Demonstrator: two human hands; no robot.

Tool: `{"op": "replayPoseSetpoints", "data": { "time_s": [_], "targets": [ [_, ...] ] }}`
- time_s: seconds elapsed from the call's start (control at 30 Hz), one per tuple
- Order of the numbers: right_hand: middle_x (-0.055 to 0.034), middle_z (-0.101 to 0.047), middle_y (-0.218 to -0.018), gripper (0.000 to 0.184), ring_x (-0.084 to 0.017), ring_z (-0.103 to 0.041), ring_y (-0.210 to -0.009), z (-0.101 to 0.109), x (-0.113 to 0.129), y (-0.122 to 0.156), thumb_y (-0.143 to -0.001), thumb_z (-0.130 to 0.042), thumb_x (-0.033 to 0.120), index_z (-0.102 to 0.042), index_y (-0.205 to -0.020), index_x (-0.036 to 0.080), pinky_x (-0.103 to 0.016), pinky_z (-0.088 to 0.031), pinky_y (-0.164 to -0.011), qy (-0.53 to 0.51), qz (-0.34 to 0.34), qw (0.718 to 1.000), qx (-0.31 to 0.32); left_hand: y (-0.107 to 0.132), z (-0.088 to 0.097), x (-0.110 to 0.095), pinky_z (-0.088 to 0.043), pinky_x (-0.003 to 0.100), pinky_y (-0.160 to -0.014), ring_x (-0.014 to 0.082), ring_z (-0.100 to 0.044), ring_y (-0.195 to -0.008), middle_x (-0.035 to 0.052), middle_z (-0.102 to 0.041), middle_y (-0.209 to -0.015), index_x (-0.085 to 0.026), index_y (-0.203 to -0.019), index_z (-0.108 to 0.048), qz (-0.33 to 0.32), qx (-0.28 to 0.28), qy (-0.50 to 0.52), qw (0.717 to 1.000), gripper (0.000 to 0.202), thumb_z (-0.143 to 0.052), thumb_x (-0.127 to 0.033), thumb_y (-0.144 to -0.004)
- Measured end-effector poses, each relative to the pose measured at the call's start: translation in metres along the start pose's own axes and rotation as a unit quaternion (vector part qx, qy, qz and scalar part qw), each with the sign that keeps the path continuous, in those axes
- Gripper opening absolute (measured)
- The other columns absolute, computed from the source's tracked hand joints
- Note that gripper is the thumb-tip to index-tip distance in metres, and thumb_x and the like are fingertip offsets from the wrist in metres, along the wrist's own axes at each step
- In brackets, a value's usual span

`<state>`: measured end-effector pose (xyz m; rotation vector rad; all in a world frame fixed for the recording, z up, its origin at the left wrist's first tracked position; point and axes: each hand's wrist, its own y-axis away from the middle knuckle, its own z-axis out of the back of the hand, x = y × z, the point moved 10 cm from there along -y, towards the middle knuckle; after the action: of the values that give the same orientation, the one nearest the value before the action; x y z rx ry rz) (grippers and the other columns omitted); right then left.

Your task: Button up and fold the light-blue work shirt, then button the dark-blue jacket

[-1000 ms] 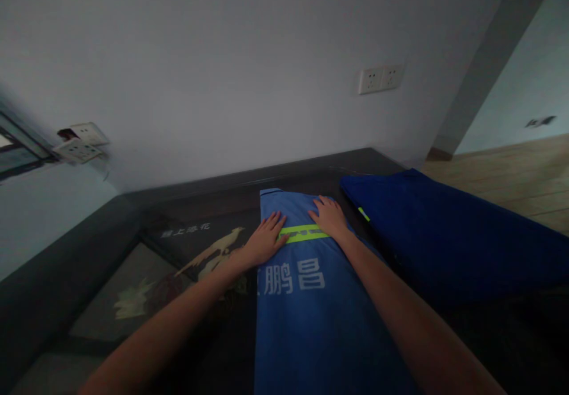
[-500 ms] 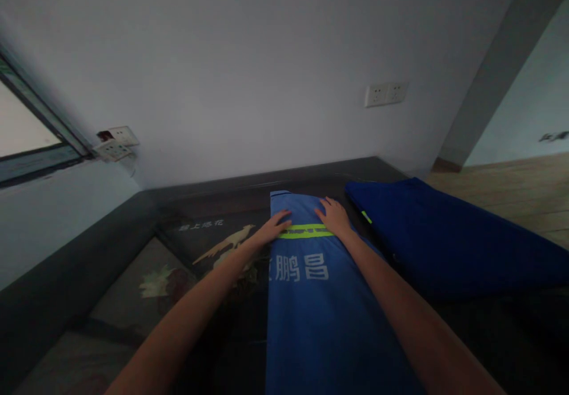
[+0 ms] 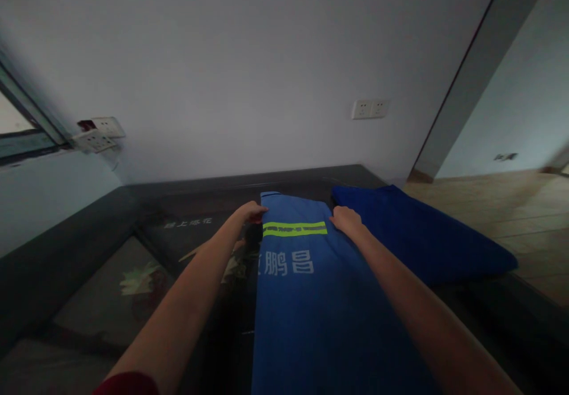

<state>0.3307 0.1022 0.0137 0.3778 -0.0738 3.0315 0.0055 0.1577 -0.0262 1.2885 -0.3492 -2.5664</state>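
A light blue garment with a yellow-green reflective stripe and white characters lies folded in a long strip on a dark glass-topped table. My left hand curls its fingers round the garment's left edge near the far end. On the right edge, level with the stripe, my right hand grips the cloth the same way. Both arms reach out over the strip.
A darker blue folded garment lies to the right on the table. The table has a bird picture under its glass. A white wall with sockets stands behind; wooden floor lies to the right, a window at the left.
Both hands slid outward from lying flat on the stripe to the garment's side edges, and their fingers closed on the cloth. The camera shifted slightly.
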Motion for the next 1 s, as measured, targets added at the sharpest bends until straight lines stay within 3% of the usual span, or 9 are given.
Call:
{"op": "replayPoseSetpoints", "data": {
  "time_s": [0.13, 0.4, 0.53, 0.67, 0.8, 0.9, 1.0],
  "targets": [
    [-0.0241, -0.064, -0.114, 0.033, -0.034, -0.062, -0.105, -0.008, 0.000, 0.006, -0.082, -0.060, 0.026, -0.067, -0.110, 0.010, -0.042, -0.048, -0.082, 0.007, -0.029, 0.999, 0.030, 0.006, -0.005, 0.005, -0.054, 0.030, -0.059, 0.0222, -0.068, -0.063, 0.0091, -0.067, -0.060, -0.012, -0.072, -0.064, -0.007, -0.017, -0.041, 0.999, 0.011, -0.062, -0.021, -0.077],
    [-0.0226, -0.065, -0.113, 0.029, -0.031, -0.062, -0.105, -0.015, 0.007, 0.003, -0.081, -0.056, 0.014, -0.067, -0.107, 0.009, -0.036, -0.049, -0.083, -0.034, -0.053, 0.998, 0.024, 0.008, 0.003, 0.002, -0.049, 0.029, -0.081, 0.0280, -0.063, -0.104, 0.0186, -0.070, -0.098, -0.009, -0.091, -0.066, -0.053, -0.122, -0.194, 0.972, 0.018, -0.057, -0.015, -0.078],
    [-0.0195, -0.067, -0.109, 0.027, -0.027, -0.063, -0.104, -0.019, 0.014, 0.000, -0.080, -0.060, 0.018, -0.067, -0.105, 0.012, -0.032, -0.047, -0.084, -0.053, -0.045, 0.997, 0.014, 0.001, 0.014, 0.003, -0.050, 0.027, -0.078, 0.0271, -0.065, -0.101, 0.0185, -0.070, -0.100, -0.010, -0.095, -0.066, -0.042, -0.132, -0.237, 0.962, 0.020, -0.057, -0.017, -0.079],
    [-0.0151, -0.068, -0.108, 0.027, -0.025, -0.064, -0.102, -0.026, 0.031, -0.007, -0.080, -0.061, 0.021, -0.066, -0.105, 0.015, -0.031, -0.047, -0.082, -0.070, -0.030, 0.997, 0.009, -0.005, 0.036, 0.011, -0.050, 0.027, -0.072, 0.0269, -0.068, -0.091, 0.0180, -0.070, -0.095, -0.010, -0.092, -0.065, -0.025, -0.143, -0.264, 0.954, 0.018, -0.056, -0.020, -0.081],
    [-0.0136, -0.067, -0.109, 0.024, -0.025, -0.063, -0.103, -0.031, 0.049, -0.012, -0.083, -0.057, 0.021, -0.064, -0.106, 0.017, -0.031, -0.047, -0.080, -0.080, -0.015, 0.997, 0.002, -0.003, 0.055, 0.013, -0.050, 0.029, -0.073, 0.0279, -0.067, -0.093, 0.0192, -0.069, -0.099, -0.010, -0.093, -0.064, -0.029, -0.172, -0.287, 0.942, 0.019, -0.054, -0.023, -0.083],
    [-0.0123, -0.065, -0.111, 0.026, -0.026, -0.061, -0.104, -0.031, 0.053, -0.012, -0.083, -0.057, 0.022, -0.060, -0.108, 0.019, -0.033, -0.047, -0.081, -0.079, -0.009, 0.997, -0.004, 0.010, 0.057, 0.008, -0.049, 0.034, -0.077, 0.0299, -0.065, -0.098, 0.0221, -0.067, -0.103, -0.008, -0.108, -0.058, -0.044, -0.204, -0.303, 0.930, 0.029, -0.051, -0.024, -0.084],
    [-0.0135, -0.064, -0.112, 0.034, -0.028, -0.061, -0.102, -0.027, 0.052, -0.008, -0.083, -0.057, 0.025, -0.054, -0.117, 0.019, -0.036, -0.047, -0.080, -0.066, 0.003, 0.998, -0.014, 0.029, 0.048, -0.006, -0.045, 0.044, -0.089, 0.0328, -0.054, -0.116, 0.0250, -0.055, -0.123, -0.007, -0.128, -0.043, -0.092, -0.243, -0.327, 0.909, 0.044, -0.044, -0.025, -0.087]
  ]
}}
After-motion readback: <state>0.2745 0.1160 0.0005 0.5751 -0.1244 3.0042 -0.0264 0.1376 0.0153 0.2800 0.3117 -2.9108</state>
